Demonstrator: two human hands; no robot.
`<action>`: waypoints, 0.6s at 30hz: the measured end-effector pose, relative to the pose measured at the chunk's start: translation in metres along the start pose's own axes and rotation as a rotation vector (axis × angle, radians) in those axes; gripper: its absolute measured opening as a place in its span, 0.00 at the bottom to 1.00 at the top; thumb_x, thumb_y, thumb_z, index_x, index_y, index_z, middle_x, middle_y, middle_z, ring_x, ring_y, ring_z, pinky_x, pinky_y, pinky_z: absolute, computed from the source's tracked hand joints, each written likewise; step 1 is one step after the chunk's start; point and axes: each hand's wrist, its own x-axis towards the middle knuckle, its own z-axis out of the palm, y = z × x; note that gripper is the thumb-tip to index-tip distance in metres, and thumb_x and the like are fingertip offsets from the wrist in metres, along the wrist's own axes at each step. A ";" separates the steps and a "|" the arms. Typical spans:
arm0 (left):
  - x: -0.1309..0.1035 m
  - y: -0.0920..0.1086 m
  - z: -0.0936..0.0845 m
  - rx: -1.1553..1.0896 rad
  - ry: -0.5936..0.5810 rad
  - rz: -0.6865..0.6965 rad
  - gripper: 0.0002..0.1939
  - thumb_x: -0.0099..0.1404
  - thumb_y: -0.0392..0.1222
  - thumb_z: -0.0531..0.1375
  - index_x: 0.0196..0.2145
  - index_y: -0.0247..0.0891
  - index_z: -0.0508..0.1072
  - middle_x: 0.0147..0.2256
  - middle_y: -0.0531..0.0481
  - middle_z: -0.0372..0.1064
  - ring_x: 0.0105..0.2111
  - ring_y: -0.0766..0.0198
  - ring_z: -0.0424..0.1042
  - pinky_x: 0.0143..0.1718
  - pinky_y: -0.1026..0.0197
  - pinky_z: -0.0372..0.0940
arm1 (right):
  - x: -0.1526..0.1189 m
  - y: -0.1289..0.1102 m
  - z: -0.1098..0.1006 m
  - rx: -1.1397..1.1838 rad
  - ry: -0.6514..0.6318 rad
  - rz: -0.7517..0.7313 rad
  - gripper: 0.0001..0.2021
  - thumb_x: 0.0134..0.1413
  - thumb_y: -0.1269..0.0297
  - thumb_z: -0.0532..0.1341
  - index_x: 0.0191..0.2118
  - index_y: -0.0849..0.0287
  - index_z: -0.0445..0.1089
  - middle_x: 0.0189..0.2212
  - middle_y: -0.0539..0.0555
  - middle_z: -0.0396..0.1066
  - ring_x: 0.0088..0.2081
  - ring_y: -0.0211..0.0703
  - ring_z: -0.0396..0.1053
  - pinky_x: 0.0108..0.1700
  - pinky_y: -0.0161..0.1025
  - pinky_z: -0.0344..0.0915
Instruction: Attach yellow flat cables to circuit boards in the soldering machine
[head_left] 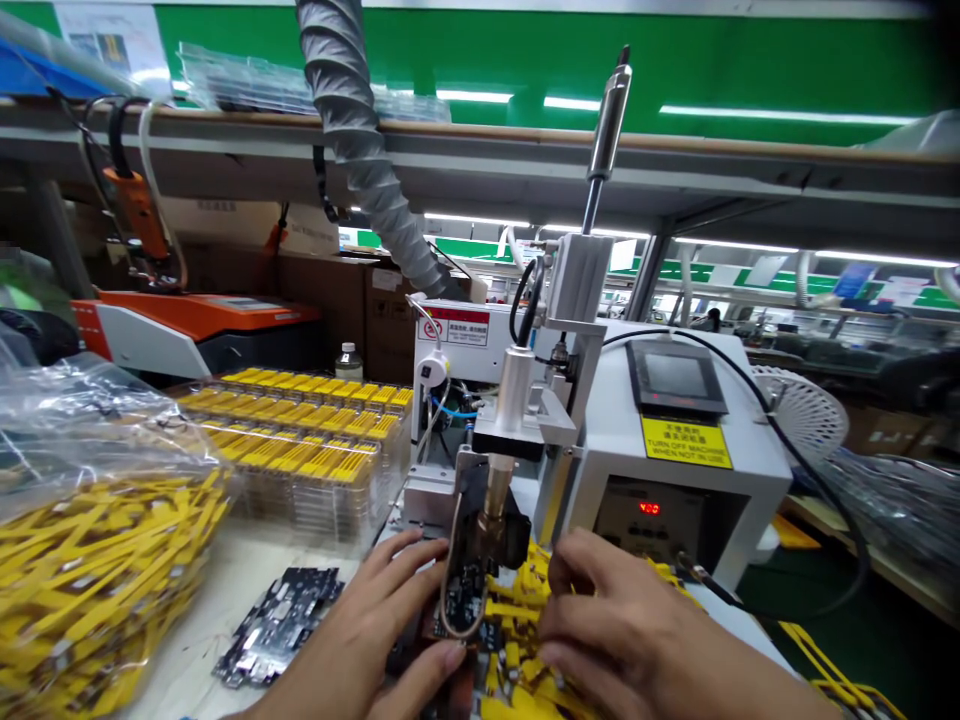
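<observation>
Fingers point(405, 560) of the left hand point(375, 620) lie loosely spread, not clenched, along the left side of a dark circuit board point(466, 588), with the thumb at its near end; whether they pinch it is unclear. Partly hidden, the board sits just right of these fingertips, beneath the metal nozzle point(492, 510) of a bench machine point(517, 400). Its visible part is longer than wide, the long axis running from beside the thumb away toward the machine. Which end is its front cannot be told. A thin looped tube point(444, 595) curves down over it, the bend close to the thumb tip.

Right of the board, the right hand point(626, 615) has its fingers curled inward over loose yellow strips point(517, 640); whether they grasp one cannot be told. Beyond its knuckles, a red display point(649, 508) reads 400.

Left of the left fingers, a second circuit board point(277, 625) lies on the pale worktop point(187, 655), slanting away and to the right. Farther left is a clear bag point(97, 590) of yellow strips; beyond the left fingertips stand clear trays point(322, 505) with rows of yellow pieces point(300, 450).
</observation>
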 end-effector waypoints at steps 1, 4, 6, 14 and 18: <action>0.000 0.000 0.000 -0.005 -0.005 -0.001 0.25 0.63 0.41 0.62 0.58 0.46 0.68 0.55 0.46 0.72 0.55 0.47 0.70 0.53 0.46 0.70 | -0.001 0.000 0.003 -0.040 -0.024 -0.017 0.04 0.59 0.71 0.66 0.33 0.57 0.74 0.37 0.55 0.67 0.39 0.48 0.65 0.38 0.40 0.68; 0.000 0.000 -0.001 -0.010 -0.019 -0.006 0.26 0.63 0.41 0.62 0.59 0.46 0.68 0.56 0.45 0.72 0.56 0.46 0.70 0.52 0.45 0.71 | -0.002 0.001 0.018 -0.172 -0.018 -0.096 0.07 0.55 0.71 0.68 0.29 0.58 0.71 0.34 0.55 0.66 0.38 0.51 0.63 0.36 0.42 0.67; -0.001 0.000 -0.002 -0.018 -0.027 -0.015 0.26 0.63 0.41 0.63 0.59 0.46 0.68 0.56 0.45 0.72 0.56 0.46 0.69 0.52 0.45 0.71 | -0.001 0.002 0.025 -0.186 0.013 -0.128 0.09 0.56 0.72 0.67 0.28 0.58 0.69 0.33 0.54 0.65 0.36 0.50 0.63 0.34 0.41 0.66; -0.002 -0.002 -0.002 0.004 -0.055 -0.008 0.25 0.63 0.45 0.64 0.57 0.43 0.70 0.55 0.43 0.72 0.55 0.45 0.70 0.51 0.44 0.71 | 0.003 -0.013 -0.007 0.345 0.005 -0.107 0.09 0.60 0.77 0.65 0.40 0.54 0.69 0.40 0.50 0.73 0.42 0.41 0.70 0.45 0.35 0.67; 0.005 0.001 -0.007 -0.006 -0.046 -0.008 0.22 0.63 0.42 0.63 0.55 0.42 0.71 0.55 0.44 0.73 0.55 0.46 0.71 0.51 0.47 0.72 | 0.003 -0.010 -0.004 0.394 0.175 0.029 0.08 0.61 0.76 0.59 0.40 0.56 0.72 0.34 0.51 0.74 0.35 0.40 0.72 0.37 0.34 0.67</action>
